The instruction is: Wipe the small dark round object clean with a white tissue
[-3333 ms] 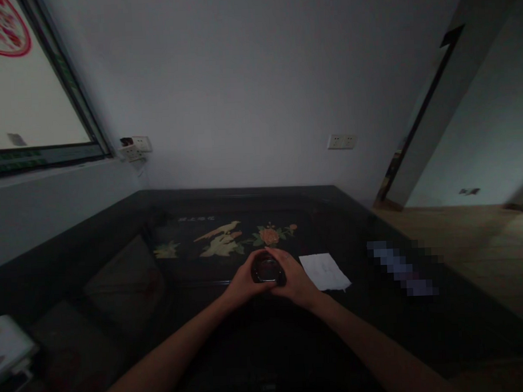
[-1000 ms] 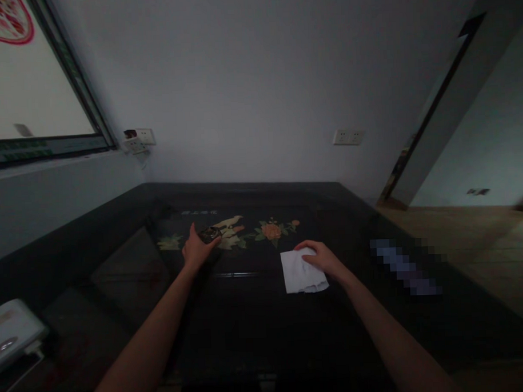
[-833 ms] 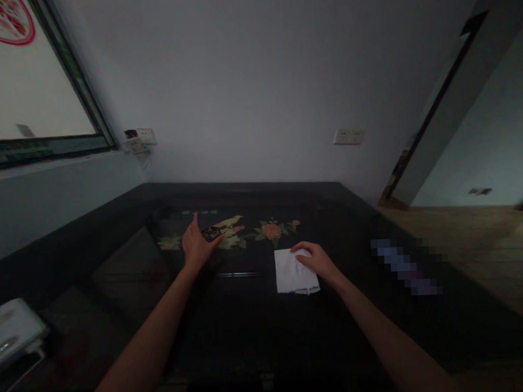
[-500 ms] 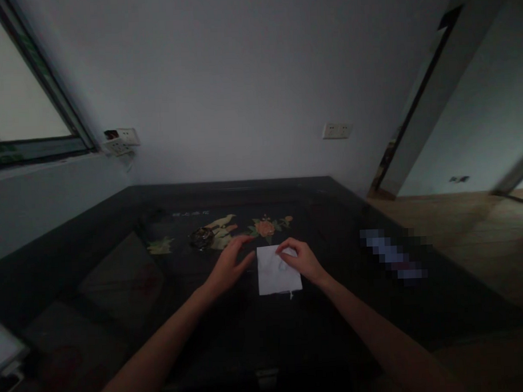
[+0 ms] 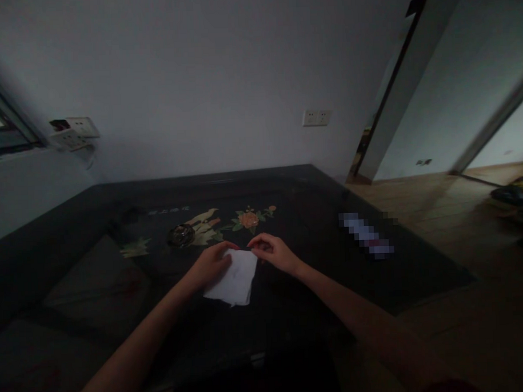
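Note:
A folded white paper tissue (image 5: 235,280) is held low over the dark glossy table (image 5: 286,309). My left hand (image 5: 212,263) grips its upper left part, with the thumb lying on its face. At the upper right corner of the tissue, the thumb and forefinger of my right hand (image 5: 272,251) pinch together on or right at its edge. Farther back on the left stands a round, dark glass ashtray (image 5: 181,235), with neither hand touching it.
The table top bears an inlaid bird and a flower (image 5: 248,219). A blurred, pixelated bluish object (image 5: 366,233) lies on its right side. A pale wall with a double socket (image 5: 316,118) rises behind. Wooden floor (image 5: 420,205) shows to the right.
My hands have moved from the ashtray, now left at the back left, to the tissue. The tissue has come leftward, and my left hand has closed on it. The view has turned right.

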Tool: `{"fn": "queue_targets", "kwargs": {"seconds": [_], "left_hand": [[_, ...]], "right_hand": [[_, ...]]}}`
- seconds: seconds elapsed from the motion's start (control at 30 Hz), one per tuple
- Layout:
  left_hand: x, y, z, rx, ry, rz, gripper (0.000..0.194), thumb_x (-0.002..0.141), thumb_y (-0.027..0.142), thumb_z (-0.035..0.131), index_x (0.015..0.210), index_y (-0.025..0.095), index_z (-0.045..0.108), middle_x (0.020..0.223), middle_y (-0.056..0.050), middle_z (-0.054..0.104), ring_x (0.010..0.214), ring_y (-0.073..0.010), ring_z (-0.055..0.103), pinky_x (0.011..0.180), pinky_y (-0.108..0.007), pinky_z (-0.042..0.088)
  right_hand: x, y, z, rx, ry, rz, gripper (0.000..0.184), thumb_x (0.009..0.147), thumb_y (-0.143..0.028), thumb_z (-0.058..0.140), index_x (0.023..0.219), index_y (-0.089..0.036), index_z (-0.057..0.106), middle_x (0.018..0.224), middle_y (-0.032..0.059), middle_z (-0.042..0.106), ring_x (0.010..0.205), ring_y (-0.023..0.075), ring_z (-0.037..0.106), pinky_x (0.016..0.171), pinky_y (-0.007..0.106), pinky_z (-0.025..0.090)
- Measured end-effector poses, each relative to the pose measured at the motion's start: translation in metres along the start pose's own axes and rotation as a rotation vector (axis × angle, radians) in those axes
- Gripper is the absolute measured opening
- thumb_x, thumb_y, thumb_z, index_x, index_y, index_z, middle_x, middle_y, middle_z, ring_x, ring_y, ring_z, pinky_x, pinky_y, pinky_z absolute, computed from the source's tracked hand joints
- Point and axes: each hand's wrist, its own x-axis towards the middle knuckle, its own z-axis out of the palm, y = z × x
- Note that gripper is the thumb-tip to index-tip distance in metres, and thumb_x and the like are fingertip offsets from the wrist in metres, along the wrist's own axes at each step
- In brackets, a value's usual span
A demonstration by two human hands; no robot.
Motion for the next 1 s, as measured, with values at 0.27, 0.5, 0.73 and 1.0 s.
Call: {"fn": "queue_targets", "kwargs": {"seconds": [0.27, 0.5, 0.73, 1.0], "left_hand": [[0.005, -0.038, -0.041, 0.511, 0.084, -0.179, 0.03, 0.078, 0.023, 0.05, 0.104, 0.025, 0.065, 0.101, -0.008, 0.07, 0.092, -0.0286, 0.066, 0.078, -0.036, 0.049], [-0.006, -0.039, -0.05, 0.745, 0.158, -0.323, 0.03, 0.083, 0.023, 0.044, 0.105, 0.027, 0.064, 0.105, -0.012, 0.069, 0.092, -0.0347, 0.066, 0.073, -0.042, 0.049], [-0.015, -0.017, -0.049, 0.887, 0.26, -0.224, 0.025, 0.084, 0.029, 0.049, 0.103, 0.022, 0.063, 0.112, -0.012, 0.066, 0.102, -0.033, 0.062, 0.08, -0.04, 0.049], [-0.012, -0.005, -0.008, 0.79, 0.042, -0.225, 0.035, 0.091, 0.041, 0.042, 0.108, 0.015, 0.058, 0.111, -0.018, 0.064, 0.104, -0.0332, 0.061, 0.077, -0.039, 0.05]], "right_hand": [[0.006, 0.023, -0.016, 0.003, 0.051, 0.144, 0.015, 0.083, -0.03, 0.059, 0.086, -0.017, 0.064, 0.065, -0.0019, 0.056, 0.056, 0.0109, 0.056, 0.055, 0.024, 0.045], [0.005, 0.026, -0.016, -0.014, 0.028, 0.172, 0.012, 0.082, -0.028, 0.06, 0.084, -0.017, 0.064, 0.063, -0.0022, 0.057, 0.056, 0.0108, 0.056, 0.054, 0.023, 0.045], [0.005, 0.024, -0.016, -0.059, 0.009, 0.169, 0.013, 0.083, -0.027, 0.057, 0.084, -0.016, 0.064, 0.066, -0.0011, 0.058, 0.057, 0.0114, 0.057, 0.054, 0.024, 0.044], [0.005, 0.024, -0.016, -0.112, 0.009, 0.168, 0.014, 0.083, -0.029, 0.058, 0.085, -0.017, 0.065, 0.068, -0.0002, 0.06, 0.058, 0.0119, 0.057, 0.057, 0.024, 0.044]]}}
